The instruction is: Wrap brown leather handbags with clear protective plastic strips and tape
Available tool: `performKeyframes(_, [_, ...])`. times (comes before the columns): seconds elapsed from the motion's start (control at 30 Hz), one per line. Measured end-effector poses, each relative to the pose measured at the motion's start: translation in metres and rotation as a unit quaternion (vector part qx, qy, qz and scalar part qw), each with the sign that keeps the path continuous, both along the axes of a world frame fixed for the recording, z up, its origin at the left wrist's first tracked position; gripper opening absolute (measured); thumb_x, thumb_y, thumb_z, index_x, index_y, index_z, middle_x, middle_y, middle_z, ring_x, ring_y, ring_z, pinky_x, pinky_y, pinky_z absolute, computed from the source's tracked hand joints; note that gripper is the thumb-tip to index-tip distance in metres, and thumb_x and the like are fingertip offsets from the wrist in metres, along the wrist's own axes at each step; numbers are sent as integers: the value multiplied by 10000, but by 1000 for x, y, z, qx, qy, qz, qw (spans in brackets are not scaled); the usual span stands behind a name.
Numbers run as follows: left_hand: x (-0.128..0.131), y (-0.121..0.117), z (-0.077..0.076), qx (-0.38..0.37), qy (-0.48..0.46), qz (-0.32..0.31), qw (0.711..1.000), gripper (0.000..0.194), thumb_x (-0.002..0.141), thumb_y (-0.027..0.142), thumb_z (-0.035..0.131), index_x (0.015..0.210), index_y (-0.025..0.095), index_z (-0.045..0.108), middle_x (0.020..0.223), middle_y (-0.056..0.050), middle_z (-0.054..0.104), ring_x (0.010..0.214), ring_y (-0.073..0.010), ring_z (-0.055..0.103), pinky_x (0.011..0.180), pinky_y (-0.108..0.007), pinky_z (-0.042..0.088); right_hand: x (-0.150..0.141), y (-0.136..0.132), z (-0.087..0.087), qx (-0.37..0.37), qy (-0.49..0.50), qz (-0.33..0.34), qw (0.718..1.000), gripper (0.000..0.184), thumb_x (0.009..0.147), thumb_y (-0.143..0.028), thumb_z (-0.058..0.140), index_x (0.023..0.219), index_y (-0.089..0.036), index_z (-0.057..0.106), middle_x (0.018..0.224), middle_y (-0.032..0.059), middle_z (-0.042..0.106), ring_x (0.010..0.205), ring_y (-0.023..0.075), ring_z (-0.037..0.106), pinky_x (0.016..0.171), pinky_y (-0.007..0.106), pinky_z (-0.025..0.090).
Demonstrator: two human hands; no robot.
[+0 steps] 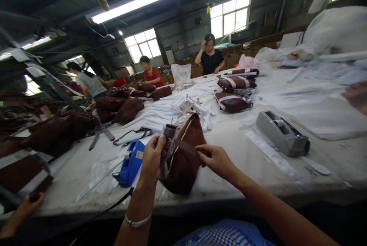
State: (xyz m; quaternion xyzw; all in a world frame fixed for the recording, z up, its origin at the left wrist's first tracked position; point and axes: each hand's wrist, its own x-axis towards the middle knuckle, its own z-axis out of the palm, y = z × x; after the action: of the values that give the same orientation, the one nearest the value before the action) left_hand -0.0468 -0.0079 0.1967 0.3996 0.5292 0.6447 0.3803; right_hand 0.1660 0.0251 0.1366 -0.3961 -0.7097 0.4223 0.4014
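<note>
A brown fabric bag (185, 158) with a gold zipper stands on the white table (243, 150) right in front of me. My left hand (151, 160) grips its left edge, where clear plastic wraps the bag. My right hand (214, 158) pinches a strip running across the bag's front, fingers closed on it. A blue tape dispenser (131, 163) sits just left of my left hand.
A grey tape dispenser (282, 133) lies to the right. Piles of brown bags (114, 110) fill the left side and finished wrapped bags (233, 95) sit further back. White strips (169, 112) lie mid-table. Another person's hand (24, 207) is at lower left; three people work at the far end.
</note>
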Motion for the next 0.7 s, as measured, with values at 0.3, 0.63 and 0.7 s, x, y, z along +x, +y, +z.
performKeyframes(0.3, [-1,-5,-2,-9,64,-1,998,433,749,548,738,932,165,650,759,4,633,657,-136,580,597,-223,456,-28,6,9,-18,67,50,996,274,842,-333,631,1050,-218,767,1020,48,774,947,257,715,870,375,563])
performKeyframes(0.63, [-17,-9,-9,1,229,67,971,385,833,537,656,983,183,676,870,-39,681,792,-186,596,692,-261,461,-44,12,3,-94,71,133,984,320,855,-344,627,1128,-233,751,1070,35,755,995,243,679,895,354,522])
performKeyframes(0.7, [-15,-10,-7,1,266,68,962,349,857,521,631,970,193,673,876,-36,684,811,-193,597,721,-271,460,-47,16,4,-54,57,117,990,316,852,-335,629,1124,-237,754,1031,37,744,958,224,670,878,337,510])
